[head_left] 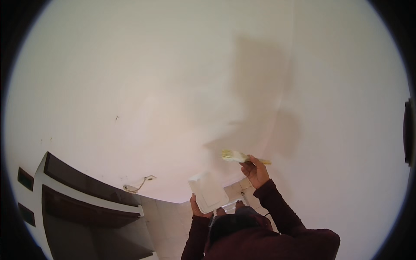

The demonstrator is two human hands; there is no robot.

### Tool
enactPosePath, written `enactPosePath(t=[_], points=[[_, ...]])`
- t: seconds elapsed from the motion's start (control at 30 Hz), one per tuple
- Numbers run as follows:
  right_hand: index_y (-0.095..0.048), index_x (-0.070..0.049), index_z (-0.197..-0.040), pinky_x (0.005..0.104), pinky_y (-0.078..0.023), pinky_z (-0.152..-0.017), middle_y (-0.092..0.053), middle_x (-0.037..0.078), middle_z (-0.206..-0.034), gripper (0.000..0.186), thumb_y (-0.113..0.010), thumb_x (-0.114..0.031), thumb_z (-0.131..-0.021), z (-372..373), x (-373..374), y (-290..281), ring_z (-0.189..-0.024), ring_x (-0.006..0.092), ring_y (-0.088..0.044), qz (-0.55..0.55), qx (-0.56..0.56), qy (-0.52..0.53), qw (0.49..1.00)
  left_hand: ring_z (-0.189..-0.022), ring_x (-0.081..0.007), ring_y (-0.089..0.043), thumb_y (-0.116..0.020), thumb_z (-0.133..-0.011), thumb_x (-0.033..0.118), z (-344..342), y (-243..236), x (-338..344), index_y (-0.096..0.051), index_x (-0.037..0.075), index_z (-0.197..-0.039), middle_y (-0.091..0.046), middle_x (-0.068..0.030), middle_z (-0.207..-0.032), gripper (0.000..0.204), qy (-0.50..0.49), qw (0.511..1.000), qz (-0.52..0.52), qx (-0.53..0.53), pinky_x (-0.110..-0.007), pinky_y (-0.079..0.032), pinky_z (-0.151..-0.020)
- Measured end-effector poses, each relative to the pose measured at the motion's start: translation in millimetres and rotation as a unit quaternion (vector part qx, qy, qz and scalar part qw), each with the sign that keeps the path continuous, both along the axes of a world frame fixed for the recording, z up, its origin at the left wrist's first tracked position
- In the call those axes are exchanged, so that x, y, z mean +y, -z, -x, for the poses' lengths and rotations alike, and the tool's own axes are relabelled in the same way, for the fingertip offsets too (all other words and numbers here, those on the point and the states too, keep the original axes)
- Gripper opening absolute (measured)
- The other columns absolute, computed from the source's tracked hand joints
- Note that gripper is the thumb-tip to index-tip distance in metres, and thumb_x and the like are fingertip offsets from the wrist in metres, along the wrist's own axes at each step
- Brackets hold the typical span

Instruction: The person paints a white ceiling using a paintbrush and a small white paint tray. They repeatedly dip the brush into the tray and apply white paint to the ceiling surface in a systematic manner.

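My left hand [198, 204] grips a white rectangular plastic container [207, 193] by its left side, low in the middle of the head view. My right hand [256, 173] is closed on a paintbrush [234, 156] with yellowish bristles smeared with white and a yellowish handle, held level above and to the right of the container. The bristles point left, apart from the container. Behind them is a pale wall [164, 104], with my shadow falling on its right part.
A white shelving unit [39, 208] with dark boards stands at lower left, beside a cord on a small wall fitting [130, 188]. A dark object [407, 132] is at the right rim. The tiled floor [164, 216] and my bare feet [239, 204] show below.
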State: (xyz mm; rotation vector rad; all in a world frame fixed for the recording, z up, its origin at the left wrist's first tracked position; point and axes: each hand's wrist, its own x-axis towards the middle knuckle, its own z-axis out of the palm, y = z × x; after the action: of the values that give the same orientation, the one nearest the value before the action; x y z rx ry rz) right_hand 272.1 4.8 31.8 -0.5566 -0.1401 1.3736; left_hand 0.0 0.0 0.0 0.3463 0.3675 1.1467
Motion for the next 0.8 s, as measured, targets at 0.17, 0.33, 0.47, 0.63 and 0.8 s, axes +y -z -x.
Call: enactPosePath(t=[0.17,0.33,0.47,0.63,0.8], points=[[-0.060,-0.010,-0.107,0.0384,-0.061,-0.075,-0.070,0.008,-0.096,0.016,-0.066,-0.017,-0.094,17,-35,44,-0.091,0.0240,-0.071,0.034,0.107,0.019,0.994,-0.128,-0.0353,-0.054,-0.064,-0.090,0.049,11,-6,-10,-0.040,0.013,-0.147,-0.053,-0.0143,-0.142,0.072,0.037,0.999,0.015,-0.019,-0.058,-0.048,-0.103],[-0.059,-0.008,-0.119,0.0373,-0.060,-0.074,-0.068,0.012,-0.105,0.029,-0.065,-0.013,-0.090,-4,-56,10,-0.092,0.0246,-0.071,0.033,-0.123,0.095,0.987,-0.124,-0.0348,-0.057,-0.059,-0.090,0.055,-5,-2,-42,-0.041,0.013,-0.147,-0.055,-0.0141,-0.138,0.072,0.027,0.999,0.035,0.019,-0.058,-0.050,-0.100],[-0.059,-0.006,-0.127,0.0306,-0.058,-0.074,-0.068,0.008,-0.112,0.034,-0.065,-0.015,-0.094,-39,-8,-24,-0.097,0.0204,-0.070,-0.050,-0.320,0.203,0.924,-0.123,-0.0339,-0.057,-0.060,-0.090,0.056,-3,9,-43,-0.043,0.014,-0.146,-0.056,-0.0128,-0.138,0.072,-0.014,0.998,0.048,0.039,-0.056,-0.050,-0.100],[-0.064,-0.005,-0.122,0.0286,-0.054,-0.080,-0.066,0.005,-0.116,0.027,-0.063,-0.016,-0.097,-82,72,-111,-0.098,0.0161,-0.066,-0.198,-0.495,0.311,0.787,-0.125,-0.0331,-0.055,-0.063,-0.088,0.053,3,6,-37,-0.044,0.015,-0.145,-0.056,-0.0104,-0.138,0.071,-0.016,1.000,0.021,0.016,-0.056,-0.047,-0.104],[-0.065,-0.008,-0.119,0.0298,-0.051,-0.088,-0.064,0.007,-0.114,0.026,-0.063,-0.008,-0.093,-85,142,-170,-0.103,0.0203,-0.063,-0.228,-0.610,0.433,0.623,-0.128,-0.0342,-0.053,-0.065,-0.086,0.055,13,8,-36,-0.043,0.017,-0.147,-0.053,-0.0106,-0.141,0.075,-0.025,0.999,0.015,0.024,-0.058,-0.043,-0.106]])
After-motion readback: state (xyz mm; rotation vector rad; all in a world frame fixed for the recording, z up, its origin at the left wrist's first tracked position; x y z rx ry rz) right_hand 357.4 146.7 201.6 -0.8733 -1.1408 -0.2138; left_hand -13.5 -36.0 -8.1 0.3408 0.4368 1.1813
